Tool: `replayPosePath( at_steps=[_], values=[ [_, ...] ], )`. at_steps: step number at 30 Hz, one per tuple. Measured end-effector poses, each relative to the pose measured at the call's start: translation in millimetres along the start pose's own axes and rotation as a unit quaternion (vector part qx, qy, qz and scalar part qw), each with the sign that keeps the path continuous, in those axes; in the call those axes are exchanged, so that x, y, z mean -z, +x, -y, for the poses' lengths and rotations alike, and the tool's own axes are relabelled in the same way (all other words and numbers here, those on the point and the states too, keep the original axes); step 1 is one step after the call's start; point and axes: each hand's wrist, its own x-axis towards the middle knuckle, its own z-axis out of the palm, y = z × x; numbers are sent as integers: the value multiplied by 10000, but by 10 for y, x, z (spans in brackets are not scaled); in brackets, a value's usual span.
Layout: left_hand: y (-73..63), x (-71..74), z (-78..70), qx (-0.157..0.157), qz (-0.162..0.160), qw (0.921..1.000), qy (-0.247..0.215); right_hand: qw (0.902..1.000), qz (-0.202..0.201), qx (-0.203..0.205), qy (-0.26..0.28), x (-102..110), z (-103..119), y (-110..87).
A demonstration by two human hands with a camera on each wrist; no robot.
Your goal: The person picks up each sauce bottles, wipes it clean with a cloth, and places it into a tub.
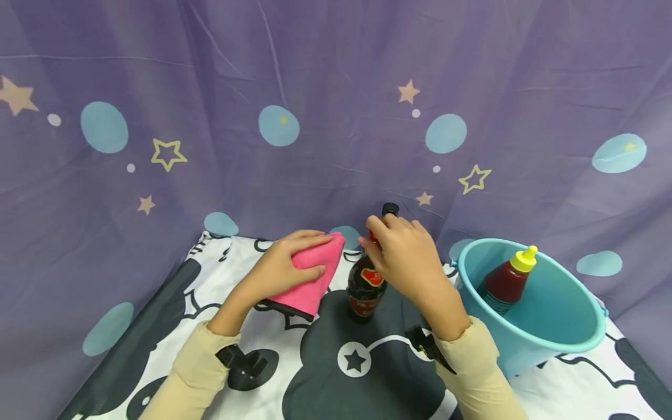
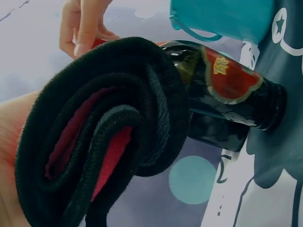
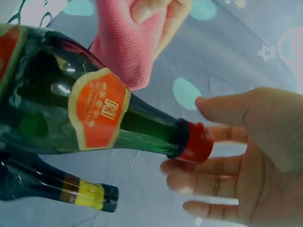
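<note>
A folded pink cloth (image 1: 320, 262) with black edging is gripped by my left hand (image 1: 275, 268), thumb over its front. Its rolled black edge (image 2: 163, 94) fills much of the left wrist view. Just right of the cloth stands a dark green glass bottle (image 1: 366, 286) with red labels, upright. My right hand (image 1: 412, 256) is at its top; in the right wrist view the fingers spread around the red cap (image 3: 199, 143), thumb apart from it. Behind stands a second dark bottle (image 3: 52, 182) with a yellow neck band and black cap, mostly hidden in the head view.
To the right stands a light blue bucket (image 1: 475, 306). A squeeze bottle (image 1: 506, 286) with dark red contents and a yellow cap leans inside it. A black-and-white patterned cloth (image 1: 257, 326) covers the table, and a purple curtain (image 1: 336, 76) hangs behind.
</note>
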Motion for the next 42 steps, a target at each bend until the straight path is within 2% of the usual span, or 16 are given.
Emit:
replayPosePath(
  at_steps=[3, 6, 9, 11, 21, 29, 36, 42],
  values=[
    [1, 47, 8, 61, -30, 10000, 72, 9976, 143, 8, -672, 13, 50, 61],
    [-1, 79, 30, 78, -92, 9999, 109, 9924, 65, 138, -1222, -20, 77, 104],
    [-4, 103, 42, 88, -147, 9998, 83, 9880, -45, 339, -1508, -68, 78, 125],
    [-8, 112, 42, 68, -164, 9998, 49, 9875, -84, 510, -1487, -97, 58, 131],
    [-3, 122, 59, 63, -173, 9998, 19, 9924, 145, 1185, -305, -131, -172, 107],
    [18, 121, 39, 65, -147, 9999, -28, 9826, 43, 1671, 816, -128, -276, 78],
    [24, 99, 11, 37, -113, 9999, 0, 9798, 90, 1413, 1415, -128, -337, 24],
    [11, -6, 27, 39, 31, 10000, -32, 9839, 5, 969, 1504, -68, -265, -58]
  ],
)
